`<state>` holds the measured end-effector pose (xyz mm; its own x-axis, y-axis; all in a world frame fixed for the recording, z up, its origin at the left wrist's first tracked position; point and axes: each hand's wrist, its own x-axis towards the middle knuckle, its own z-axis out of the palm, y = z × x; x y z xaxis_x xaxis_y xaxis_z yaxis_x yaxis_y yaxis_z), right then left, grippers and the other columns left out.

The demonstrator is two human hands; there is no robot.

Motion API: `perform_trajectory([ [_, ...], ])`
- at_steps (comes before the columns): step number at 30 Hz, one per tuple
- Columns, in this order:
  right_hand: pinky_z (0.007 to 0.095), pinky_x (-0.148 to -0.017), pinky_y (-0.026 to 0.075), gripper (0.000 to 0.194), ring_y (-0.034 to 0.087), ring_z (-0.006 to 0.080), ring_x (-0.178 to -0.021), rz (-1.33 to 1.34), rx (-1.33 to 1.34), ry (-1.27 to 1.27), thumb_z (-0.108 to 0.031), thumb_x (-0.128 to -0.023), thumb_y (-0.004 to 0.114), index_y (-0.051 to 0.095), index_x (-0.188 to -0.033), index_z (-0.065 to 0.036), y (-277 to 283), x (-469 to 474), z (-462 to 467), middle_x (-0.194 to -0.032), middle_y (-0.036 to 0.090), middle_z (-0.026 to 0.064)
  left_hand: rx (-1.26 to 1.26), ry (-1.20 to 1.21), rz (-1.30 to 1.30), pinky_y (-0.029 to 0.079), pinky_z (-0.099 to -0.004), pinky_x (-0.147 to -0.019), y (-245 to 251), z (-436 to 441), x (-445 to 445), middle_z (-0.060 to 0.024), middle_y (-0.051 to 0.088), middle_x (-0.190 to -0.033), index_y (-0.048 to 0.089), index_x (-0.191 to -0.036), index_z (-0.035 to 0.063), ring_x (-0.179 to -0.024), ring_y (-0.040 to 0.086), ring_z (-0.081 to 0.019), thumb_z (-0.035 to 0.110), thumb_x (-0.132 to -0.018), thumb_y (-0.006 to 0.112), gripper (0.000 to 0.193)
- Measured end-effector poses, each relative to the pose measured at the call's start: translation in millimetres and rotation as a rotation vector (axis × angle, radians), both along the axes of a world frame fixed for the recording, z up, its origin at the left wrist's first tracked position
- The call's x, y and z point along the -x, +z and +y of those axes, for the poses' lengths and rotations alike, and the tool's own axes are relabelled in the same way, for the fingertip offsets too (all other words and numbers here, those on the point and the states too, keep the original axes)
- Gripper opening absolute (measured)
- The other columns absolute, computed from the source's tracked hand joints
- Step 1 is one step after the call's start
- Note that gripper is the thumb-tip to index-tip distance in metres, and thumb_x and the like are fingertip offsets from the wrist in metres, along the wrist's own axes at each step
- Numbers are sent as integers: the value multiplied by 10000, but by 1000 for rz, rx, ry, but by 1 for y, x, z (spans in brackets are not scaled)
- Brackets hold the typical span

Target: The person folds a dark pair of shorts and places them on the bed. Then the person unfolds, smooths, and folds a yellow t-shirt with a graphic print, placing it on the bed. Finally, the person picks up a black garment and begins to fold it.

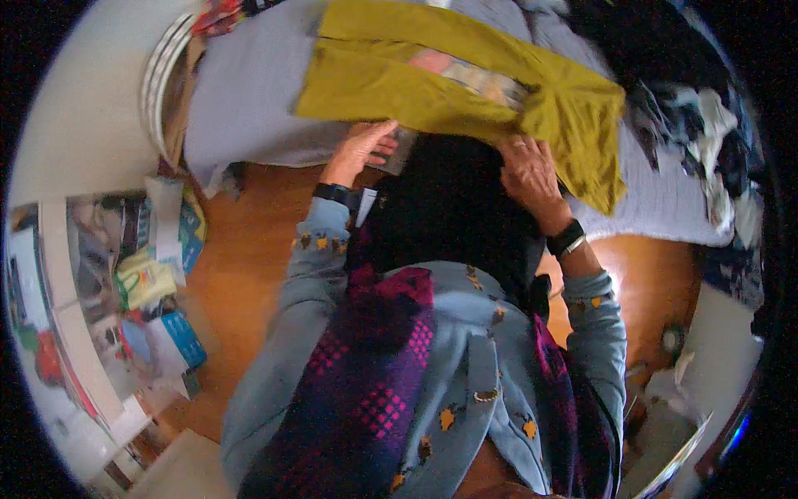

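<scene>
A mustard-yellow garment, which looks like trousers with two long legs, lies spread on a light grey-lilac bed cover. Between its legs a patterned, multicoloured fabric shows. My left hand is at the near edge of the left part, fingers slightly curled and thumb apart; whether it touches the cloth is unclear. At the near edge by the garment's wider right part, my right hand rests with its fingertips against the cloth; its grip is hidden. Both wrists wear black bands.
Dark and white clothes are heaped at the right of the bed. Wooden floor shows below the bed. Bags, papers and boxes crowd the left side. A white curved rack or frame stands at the bed's left end.
</scene>
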<state>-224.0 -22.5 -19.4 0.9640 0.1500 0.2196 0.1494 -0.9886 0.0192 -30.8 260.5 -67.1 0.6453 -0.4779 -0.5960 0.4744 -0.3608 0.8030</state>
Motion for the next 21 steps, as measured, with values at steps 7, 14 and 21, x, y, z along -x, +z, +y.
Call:
perform_trajectory([
  [7,448,-840,411,204,580,262,-928,114,262,-135,-158,-800,570,586,-992,-92,-11,-24,8,-940,598,83,218,611,76,529,-336,-627,-12,24,-15,-126,679,-945,600,-1014,44,-794,660,-208,453,-826,707,462],
  [14,447,-843,436,299,576,265,-938,84,313,-105,-148,-811,553,604,-1087,-45,-10,-25,7,-994,612,113,199,842,-140,472,-288,-477,-2,28,-38,-78,642,-760,590,-972,48,-598,634,-178,334,-860,694,325],
  [21,403,-835,449,359,581,274,-998,134,279,-55,-127,-817,551,597,-1153,-10,3,-10,2,-1059,621,138,-99,763,-433,474,-363,-522,-3,42,-47,-109,659,-787,615,-972,18,-616,636,-242,235,-876,646,239],
])
